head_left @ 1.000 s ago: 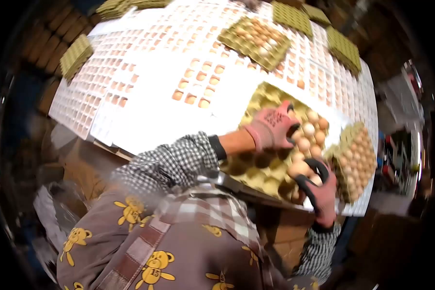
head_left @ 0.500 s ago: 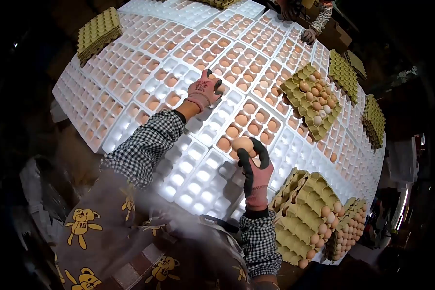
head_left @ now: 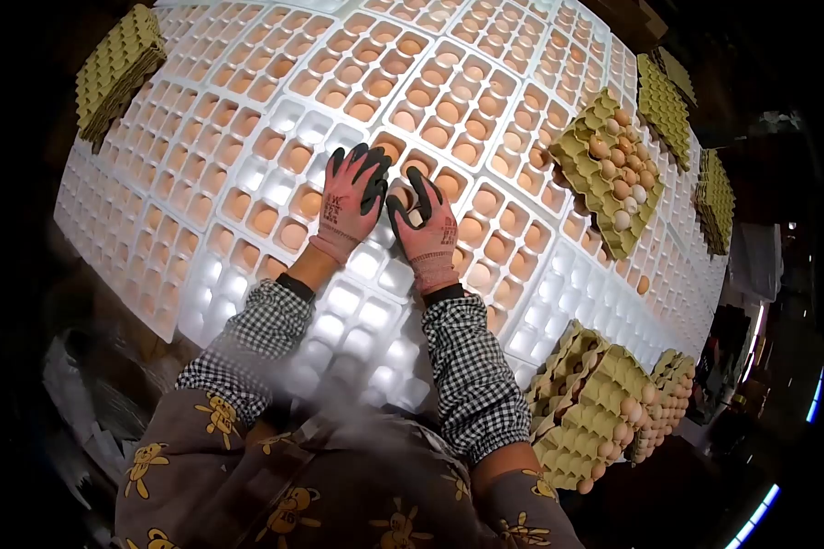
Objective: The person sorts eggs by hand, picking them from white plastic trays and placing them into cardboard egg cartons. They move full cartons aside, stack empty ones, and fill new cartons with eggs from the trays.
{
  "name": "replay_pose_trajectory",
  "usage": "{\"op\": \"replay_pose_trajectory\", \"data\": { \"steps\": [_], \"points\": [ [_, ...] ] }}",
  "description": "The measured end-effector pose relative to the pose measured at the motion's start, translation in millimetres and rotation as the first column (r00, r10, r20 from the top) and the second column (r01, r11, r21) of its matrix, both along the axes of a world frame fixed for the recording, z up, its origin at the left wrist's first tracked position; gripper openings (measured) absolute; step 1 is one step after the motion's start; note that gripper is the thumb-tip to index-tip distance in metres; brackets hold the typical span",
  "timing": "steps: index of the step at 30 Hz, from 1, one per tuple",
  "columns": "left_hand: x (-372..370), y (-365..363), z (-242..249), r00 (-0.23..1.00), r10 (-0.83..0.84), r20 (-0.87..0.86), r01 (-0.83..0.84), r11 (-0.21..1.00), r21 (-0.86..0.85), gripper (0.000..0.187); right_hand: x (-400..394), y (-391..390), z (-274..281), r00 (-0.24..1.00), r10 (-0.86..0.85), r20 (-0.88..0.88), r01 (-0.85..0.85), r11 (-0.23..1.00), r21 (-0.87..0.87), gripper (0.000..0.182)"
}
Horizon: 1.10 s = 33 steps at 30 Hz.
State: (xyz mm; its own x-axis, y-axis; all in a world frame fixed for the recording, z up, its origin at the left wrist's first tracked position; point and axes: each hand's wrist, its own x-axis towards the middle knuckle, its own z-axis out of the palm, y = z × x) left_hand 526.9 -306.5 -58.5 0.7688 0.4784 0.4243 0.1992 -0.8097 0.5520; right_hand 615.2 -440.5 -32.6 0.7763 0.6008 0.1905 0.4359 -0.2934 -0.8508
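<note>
My right hand point(head_left: 428, 224), in a pink and black work glove, grips an egg point(head_left: 401, 193) between thumb and fingers above a white egg tray point(head_left: 368, 261). My left hand point(head_left: 350, 201), gloved alike, is close beside it, back upward. Its fingers curl down over the tray, and whatever lies beneath them is hidden. Just past its fingertips a brown egg point(head_left: 389, 146) rests in a cell. Another brown egg point(head_left: 416, 168) shows by my right fingertips. Left of my left hand, a partly filled tray point(head_left: 279, 188) holds several eggs.
Many white trays with brown eggs point(head_left: 447, 112) cover the surface. A pulp tray of eggs point(head_left: 604, 174) lies on them at right. Stacked pulp trays with eggs point(head_left: 586, 403) stand near right. More pulp stacks point(head_left: 119, 73) sit at far left and along the right edge.
My right hand has moved left and away from me with an egg, coming next to my left hand. My left hand has shifted left and nearer me. The view has shifted too.
</note>
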Motion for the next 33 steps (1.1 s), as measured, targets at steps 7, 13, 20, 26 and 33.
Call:
{"op": "replay_pose_trajectory", "data": {
  "steps": [7, 13, 20, 26, 33],
  "points": [
    [7.5, 5.3, -19.3, 0.99, 0.033, -0.134, -0.004, 0.978, 0.209, 0.048, -21.3, -22.3, -26.8, 0.967, -0.067, 0.247, 0.148, 0.934, -0.327, 0.066],
    [4.3, 18.4, -11.4, 0.997, -0.027, -0.079, 0.02, 0.996, -0.088, 0.04, -54.6, -236.9, 160.1, 0.957, -0.122, 0.263, 0.172, 0.969, -0.179, 0.061],
    [40.4, -206.2, 128.6, 0.924, -0.371, 0.095, 0.354, 0.734, -0.579, 0.031, 25.5, -475.8, 168.3, 0.821, -0.089, 0.564, 0.496, 0.6, -0.628, 0.053],
    [141.0, -451.1, 177.6, 0.566, -0.791, 0.235, 0.814, 0.581, -0.006, 0.038, 31.7, -580.3, 188.3, 0.699, -0.255, -0.668, 0.616, 0.69, 0.38, 0.029],
    [195.4, -483.4, 153.2, 0.534, -0.844, 0.054, 0.795, 0.479, -0.372, 0.032, 74.9, -588.1, 164.2, 0.904, -0.4, 0.15, 0.425, 0.8, -0.424, 0.033]
  ]
}}
